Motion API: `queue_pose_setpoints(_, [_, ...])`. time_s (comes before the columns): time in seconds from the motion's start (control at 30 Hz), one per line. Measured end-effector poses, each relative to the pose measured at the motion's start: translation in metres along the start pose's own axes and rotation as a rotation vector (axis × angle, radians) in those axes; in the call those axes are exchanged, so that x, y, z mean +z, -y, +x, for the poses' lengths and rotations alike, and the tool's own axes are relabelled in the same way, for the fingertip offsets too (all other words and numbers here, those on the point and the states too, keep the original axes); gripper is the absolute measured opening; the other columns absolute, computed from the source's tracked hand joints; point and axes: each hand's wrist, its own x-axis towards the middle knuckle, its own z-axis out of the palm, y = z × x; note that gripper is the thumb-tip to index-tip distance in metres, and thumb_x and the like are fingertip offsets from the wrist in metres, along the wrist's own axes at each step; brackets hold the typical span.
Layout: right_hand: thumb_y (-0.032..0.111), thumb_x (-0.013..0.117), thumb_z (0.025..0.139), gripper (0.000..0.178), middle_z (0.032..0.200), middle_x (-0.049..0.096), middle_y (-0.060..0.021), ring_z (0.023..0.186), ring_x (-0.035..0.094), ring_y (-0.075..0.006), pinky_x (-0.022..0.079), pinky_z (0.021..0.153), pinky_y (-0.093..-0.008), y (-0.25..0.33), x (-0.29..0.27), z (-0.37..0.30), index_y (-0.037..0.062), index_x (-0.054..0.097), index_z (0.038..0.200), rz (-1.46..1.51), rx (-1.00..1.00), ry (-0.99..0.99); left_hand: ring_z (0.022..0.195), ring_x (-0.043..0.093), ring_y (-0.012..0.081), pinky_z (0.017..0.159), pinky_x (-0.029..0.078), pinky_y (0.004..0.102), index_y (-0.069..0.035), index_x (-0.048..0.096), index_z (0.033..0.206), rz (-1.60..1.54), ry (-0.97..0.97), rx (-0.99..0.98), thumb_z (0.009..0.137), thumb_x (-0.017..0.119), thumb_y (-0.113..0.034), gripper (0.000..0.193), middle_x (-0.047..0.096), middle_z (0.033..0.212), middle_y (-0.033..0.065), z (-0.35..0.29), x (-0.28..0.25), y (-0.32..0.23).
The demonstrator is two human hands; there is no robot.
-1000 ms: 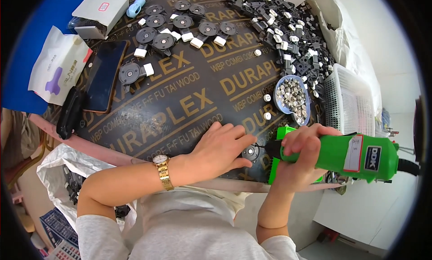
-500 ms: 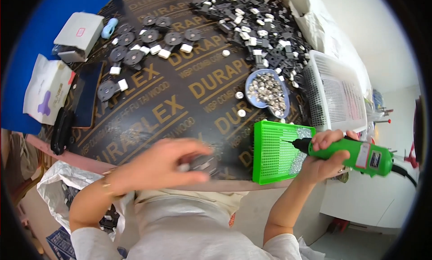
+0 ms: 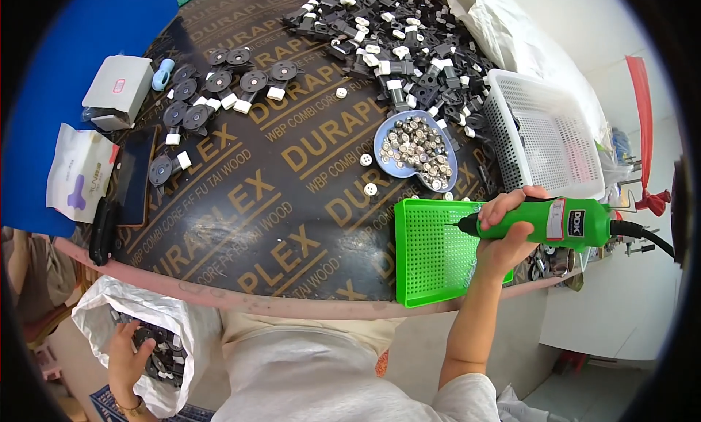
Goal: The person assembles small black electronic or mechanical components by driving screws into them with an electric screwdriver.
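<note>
My right hand is wrapped round a green electric screwdriver, whose black nose points left over a green perforated tray. Small silver screws lie in that tray, partly hidden by my wrist. Down at the lower left, my left hand reaches into a white woven sack beside the table. Its thumb and fingers are apart next to a round black plastic part among several black parts in the sack; no firm grip on it shows.
A blue dish holds small metal-and-white round pieces. Behind it is a heap of black and white parts, with a white plastic basket to the right. Assembled black discs, a box and a phone lie leftward.
My left hand has gone from the table's front edge, where it had a black part, down into the sack. The screwdriver stays in my right hand over the tray. The view has shifted slightly.
</note>
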Motion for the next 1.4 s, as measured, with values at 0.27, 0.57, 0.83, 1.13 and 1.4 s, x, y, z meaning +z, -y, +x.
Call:
queue_pose_setpoints(0.27, [0.05,0.067,0.079,0.064,0.061,0.048,-0.004,0.048,0.045,-0.011,0.038,0.044,-0.0233,-0.001,0.001,0.0,0.0021,0.04,0.111,0.032,-0.028,-0.028,0.081,0.058,0.0295,0.071,0.046,0.0366,0.001,0.056,0.103,0.059,-0.172,0.199,0.076,0.067,-0.009,0.031,0.057,0.091,0.0156,0.017,-0.02,-0.007])
queue_pose_setpoints(0.57, [0.046,0.068,0.08,0.06,0.063,0.049,-0.0036,0.051,0.047,-0.012,0.038,0.047,-0.0239,-0.009,0.008,0.0,0.0015,0.043,0.112,-0.017,0.0,-0.053,0.081,0.061,0.0325,0.072,0.047,0.0372,0.004,0.06,0.093,-0.006,-0.264,0.174,0.072,0.068,-0.007,0.025,0.062,0.087,0.0187,0.018,-0.03,-0.039])
queue_pose_setpoints(0.83, [0.042,0.065,0.084,0.063,0.067,0.044,-0.0033,0.055,0.041,-0.0105,0.034,0.05,-0.0227,0.02,0.001,-0.003,-0.0008,0.038,0.12,0.01,-0.04,-0.086,0.076,0.056,0.0279,0.066,0.047,0.0354,-0.002,0.061,0.093,0.027,-0.368,0.66,0.074,0.07,-0.014,0.024,0.054,0.081,0.0103,0.085,-0.037,-0.095])
queue_pose_setpoints(1.13, [0.056,0.057,0.084,0.071,0.065,0.041,-0.0024,0.052,0.038,-0.01,0.035,0.05,-0.0219,0.058,0.02,-0.008,-0.0009,0.037,0.122,0.077,-0.053,-0.111,0.089,0.049,0.0281,0.075,0.042,0.0356,-0.004,0.063,0.102,0.158,-0.596,0.809,0.069,0.073,-0.013,0.035,0.049,0.099,0.0109,0.166,-0.031,-0.131])
queue_pose_setpoints(1.4, [0.06,0.057,0.08,0.07,0.063,0.042,-0.0004,0.049,0.042,-0.0108,0.037,0.048,-0.0245,0.044,0.072,-0.001,0.0037,0.04,0.118,0.329,0.041,0.007,0.117,0.049,0.0323,0.1,0.035,0.0457,-0.009,0.066,0.099,-0.006,-0.262,1.265,0.074,0.07,-0.013,0.026,0.054,0.123,0.0121,0.13,0.035,-0.221])
